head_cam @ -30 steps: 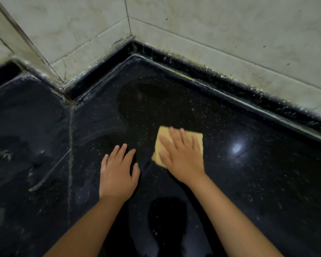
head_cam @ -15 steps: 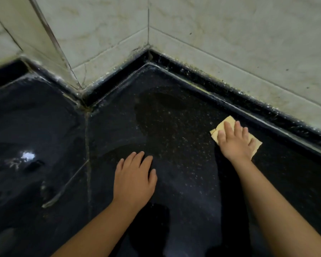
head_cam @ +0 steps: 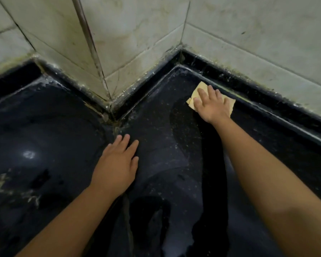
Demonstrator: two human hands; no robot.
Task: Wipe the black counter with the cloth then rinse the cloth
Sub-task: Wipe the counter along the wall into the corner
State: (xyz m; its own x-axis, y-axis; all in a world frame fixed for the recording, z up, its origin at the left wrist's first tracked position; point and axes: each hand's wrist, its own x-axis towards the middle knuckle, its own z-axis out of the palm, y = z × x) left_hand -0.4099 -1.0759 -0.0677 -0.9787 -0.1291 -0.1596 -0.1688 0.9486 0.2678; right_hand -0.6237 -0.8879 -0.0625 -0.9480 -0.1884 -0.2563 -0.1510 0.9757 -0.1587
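Two bare hands are laid flat on the black counter (head_cam: 59, 130); neither is curled into a fist. The right hand (head_cam: 210, 106) is seen in the upper right of the frame, palm down with the fingers spread, and is pressed onto the yellow cloth (head_cam: 195, 93); the cloth is pinned under the palm and fingers rather than pinched, and only its corners are shown, at the upper left of the hand and at its right side. The cloth is lain on the counter just beside the raised black rim (head_cam: 263, 106), close to the inner corner where two tiled walls (head_cam: 258, 39) are met. The left hand (head_cam: 117, 167) is placed near the middle of the frame, palm down with the fingers open and lightly apart; nothing is held in it, and it is rested on the bare stone just below a projecting tiled corner (head_cam: 93, 58). The two hands are kept well apart. Pale specks and streaks are scattered over the dark surface; a darker, wet-looking band is seen from the cloth down toward the lower middle of the frame; a bright light reflection (head_cam: 29, 154) is shown at the left.
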